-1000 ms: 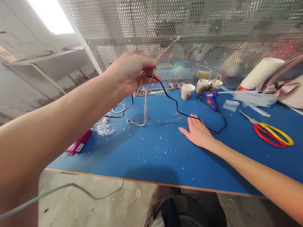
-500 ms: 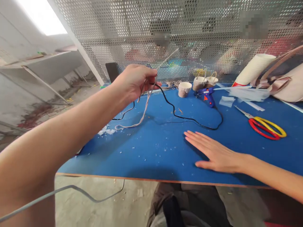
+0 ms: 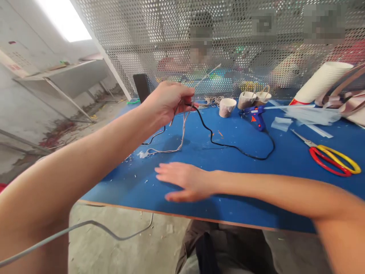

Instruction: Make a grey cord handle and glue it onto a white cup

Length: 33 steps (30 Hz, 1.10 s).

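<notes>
Seemingly a wiping-down step: left hand (image 3: 173, 99) pinches twine (image 3: 183, 135) and glue-gun cord (image 3: 228, 145) aloft; empty, flattened right hand (image 3: 182, 179) should sweep the counter (image 3: 234, 131).

glue gun (image 3: 258, 116) on table (image 3: 291, 160) | cup (image 3: 227, 108) left | scissors (image 3: 316, 147) right | cord (image 3: 224, 145) before

Pale looped twine (image 3: 183, 134), dangling; black cord (image 3: 211, 139), wavy

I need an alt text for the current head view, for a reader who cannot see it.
A person's left hand holds up a black cord and pale string above a blue table, while the right hand, blurred, is palm down nearer the front edge. Farther right are three small cups, a glue gun and scissors.
</notes>
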{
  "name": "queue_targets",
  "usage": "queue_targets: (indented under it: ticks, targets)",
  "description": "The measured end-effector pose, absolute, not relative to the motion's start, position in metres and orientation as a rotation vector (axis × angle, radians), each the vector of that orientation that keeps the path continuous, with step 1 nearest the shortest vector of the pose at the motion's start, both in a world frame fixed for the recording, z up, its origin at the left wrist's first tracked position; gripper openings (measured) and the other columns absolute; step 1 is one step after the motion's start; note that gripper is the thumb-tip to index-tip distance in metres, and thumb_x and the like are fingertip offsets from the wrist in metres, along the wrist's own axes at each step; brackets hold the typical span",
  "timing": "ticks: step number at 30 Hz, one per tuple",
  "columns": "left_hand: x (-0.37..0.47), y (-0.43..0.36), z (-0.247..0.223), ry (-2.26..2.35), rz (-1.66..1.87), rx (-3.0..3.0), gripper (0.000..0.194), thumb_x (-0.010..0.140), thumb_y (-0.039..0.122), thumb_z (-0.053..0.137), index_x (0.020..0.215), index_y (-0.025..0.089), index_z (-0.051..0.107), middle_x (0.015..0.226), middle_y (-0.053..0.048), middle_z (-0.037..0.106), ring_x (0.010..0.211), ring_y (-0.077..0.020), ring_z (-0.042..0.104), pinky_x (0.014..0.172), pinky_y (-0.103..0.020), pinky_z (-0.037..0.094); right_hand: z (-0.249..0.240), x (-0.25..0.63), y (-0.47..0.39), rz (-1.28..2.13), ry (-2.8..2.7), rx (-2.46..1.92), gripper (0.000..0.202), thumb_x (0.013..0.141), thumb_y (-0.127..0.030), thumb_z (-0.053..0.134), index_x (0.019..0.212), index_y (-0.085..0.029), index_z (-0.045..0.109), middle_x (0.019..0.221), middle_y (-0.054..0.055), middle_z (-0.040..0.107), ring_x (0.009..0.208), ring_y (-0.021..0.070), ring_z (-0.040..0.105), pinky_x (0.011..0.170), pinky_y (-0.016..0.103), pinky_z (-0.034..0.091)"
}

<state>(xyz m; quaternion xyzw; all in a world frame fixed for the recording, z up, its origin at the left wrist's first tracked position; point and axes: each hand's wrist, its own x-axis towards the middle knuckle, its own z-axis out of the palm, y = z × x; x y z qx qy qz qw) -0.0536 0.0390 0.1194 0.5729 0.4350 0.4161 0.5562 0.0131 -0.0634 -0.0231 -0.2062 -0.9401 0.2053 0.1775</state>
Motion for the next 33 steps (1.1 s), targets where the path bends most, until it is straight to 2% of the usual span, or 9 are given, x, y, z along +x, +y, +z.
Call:
queue_targets:
  ticks: [5,9,12,15,18,20,23,28,33]
  targets:
    - [-0.048,0.040,0.113,0.997,0.926,1.322,0.021,0.073,0.004,0.060,0.056,0.014,0.053,0.051,0.000,0.050,0.061,-0.0166,0.064,0.063,-0.028,0.054,-0.043,0.033,-0.072,0.622,-2.895,-0.206,0.067,0.080,-0.050,0.062,0.135,-0.016,0.044,0.147,0.011,0.036,0.138,0.0198,0.027,0.115,0.039,0.015]
    - [-0.045,0.025,0.116,1.012,0.927,1.319,0.026,0.076,0.003,0.056,0.053,0.014,0.050,0.050,-0.001,0.051,0.057,-0.0147,0.063,0.056,-0.024,0.051,-0.022,-0.059,-0.011,0.371,-2.967,-0.467,0.061,0.084,-0.050,0.057,0.128,-0.007,0.051,0.144,0.017,0.039,0.135,0.0258,0.033,0.111,0.042,0.025]
    - [-0.053,0.012,0.122,1.093,0.923,1.303,0.022,0.077,0.003,0.055,0.057,0.012,0.054,0.055,-0.002,0.056,0.059,-0.0141,0.065,0.054,-0.020,0.050,-0.009,-0.072,-0.005,0.154,-2.871,-0.349,0.050,0.091,-0.049,0.044,0.125,-0.013,0.052,0.139,0.012,0.048,0.129,0.0205,0.043,0.103,0.036,0.037]
    - [-0.064,0.004,0.125,1.139,0.970,1.268,0.020,0.077,0.005,0.057,0.058,0.012,0.056,0.054,0.000,0.055,0.059,-0.0140,0.066,0.060,-0.021,0.054,-0.014,-0.018,-0.041,-0.021,-2.751,-0.205,0.034,0.093,-0.045,0.041,0.087,-0.021,0.063,0.096,0.004,0.071,0.090,0.0176,0.065,0.081,0.032,0.047]
    - [-0.065,0.000,0.124,1.122,0.964,1.248,0.019,0.078,0.007,0.058,0.060,0.014,0.057,0.055,0.000,0.056,0.061,-0.0142,0.067,0.060,-0.019,0.054,-0.023,0.059,-0.072,-0.036,-2.489,-0.494,0.031,0.089,-0.044,0.045,0.070,-0.023,0.057,0.067,0.002,0.065,0.070,0.0177,0.063,0.063,0.030,0.047]
    - [-0.060,-0.005,0.120,1.107,0.951,1.243,0.021,0.078,0.007,0.057,0.059,0.014,0.057,0.057,-0.001,0.058,0.061,-0.0140,0.068,0.059,-0.018,0.054,-0.026,0.101,-0.076,-0.033,-2.120,-0.950,0.019,0.086,-0.039,0.051,0.089,-0.022,0.059,0.090,0.009,0.068,0.092,0.0229,0.062,0.080,0.037,0.047]
    - [-0.049,-0.016,0.112,1.075,0.881,1.207,0.022,0.077,0.007,0.056,0.056,0.014,0.057,0.056,-0.002,0.058,0.063,-0.0149,0.068,0.058,-0.019,0.054,-0.025,0.139,-0.066,0.283,-1.816,-1.302,0.048,0.081,-0.038,0.058,0.122,-0.017,0.047,0.118,0.015,0.060,0.115,0.0263,0.051,0.097,0.047,0.038]
    - [-0.045,-0.024,0.093,1.102,0.674,1.147,0.022,0.076,0.012,0.061,0.055,0.014,0.057,0.060,-0.006,0.062,0.066,-0.0176,0.068,0.052,-0.020,0.054,-0.020,0.171,-0.069,0.806,-2.013,-1.243,0.024,0.088,-0.026,0.043,0.091,-0.016,0.064,0.068,0.002,0.067,0.062,0.0138,0.063,0.066,0.028,0.051]
    - [-0.038,-0.023,0.085,1.132,0.681,1.078,0.020,0.072,0.008,0.063,0.053,0.013,0.058,0.055,-0.004,0.059,0.067,-0.0173,0.068,0.055,-0.019,0.054,-0.011,0.160,-0.083,0.900,-2.020,-1.090,0.051,0.080,-0.034,0.059,0.126,-0.018,0.049,0.121,0.011,0.060,0.112,0.0199,0.054,0.094,0.036,0.043]
